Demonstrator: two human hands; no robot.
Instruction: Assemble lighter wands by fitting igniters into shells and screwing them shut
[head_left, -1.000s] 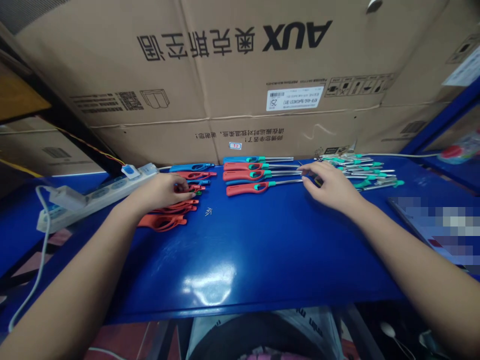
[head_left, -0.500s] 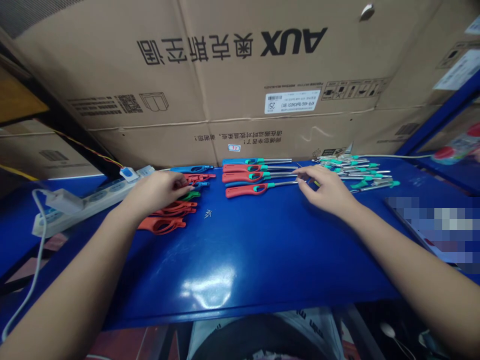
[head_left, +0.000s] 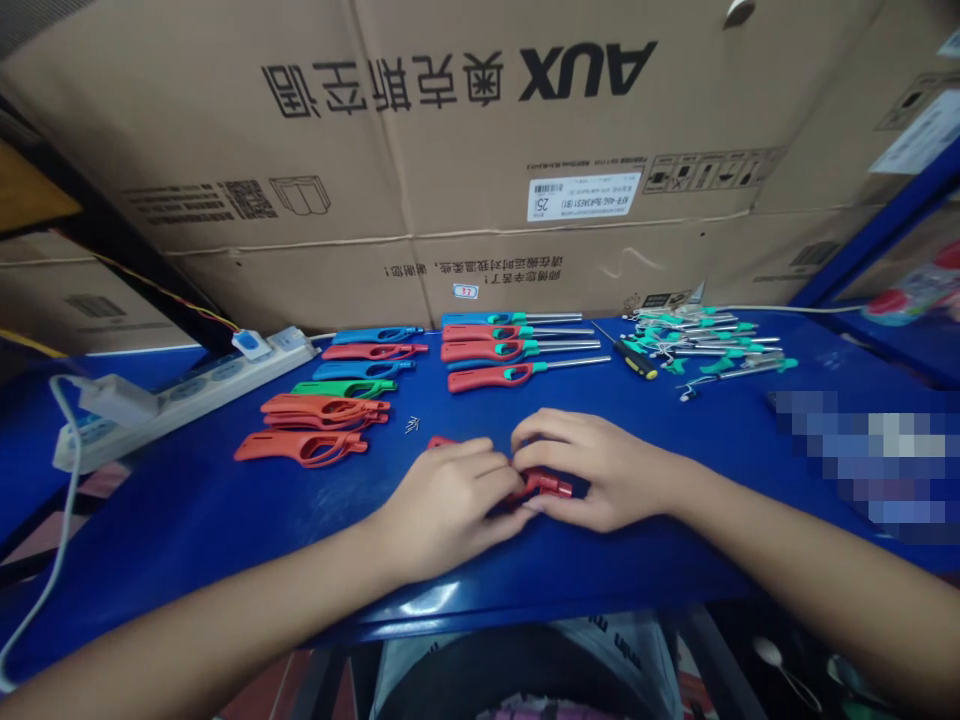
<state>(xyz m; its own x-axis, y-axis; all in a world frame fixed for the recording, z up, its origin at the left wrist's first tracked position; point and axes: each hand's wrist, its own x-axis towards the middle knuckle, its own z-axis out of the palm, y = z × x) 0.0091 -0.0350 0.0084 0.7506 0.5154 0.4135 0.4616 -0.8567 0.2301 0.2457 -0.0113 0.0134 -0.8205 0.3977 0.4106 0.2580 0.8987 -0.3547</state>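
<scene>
Cardboard reads inverted "AUX" behind red casing.

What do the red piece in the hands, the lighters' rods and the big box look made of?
Red piece: likely plastic, smooth with a slight sheen, evenly colored.
Rods: probably metal, polished; silvery with bright highlights.
Box: cardboard, matte brown, creased and printed.

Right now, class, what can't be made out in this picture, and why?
All in the head view:
Red handle piece: middle hidden by the left hand and right hand.
Metal bits: too small to identify.
Flat item at right: pixelated.
Cardboard: cut off by the top edge.
</scene>
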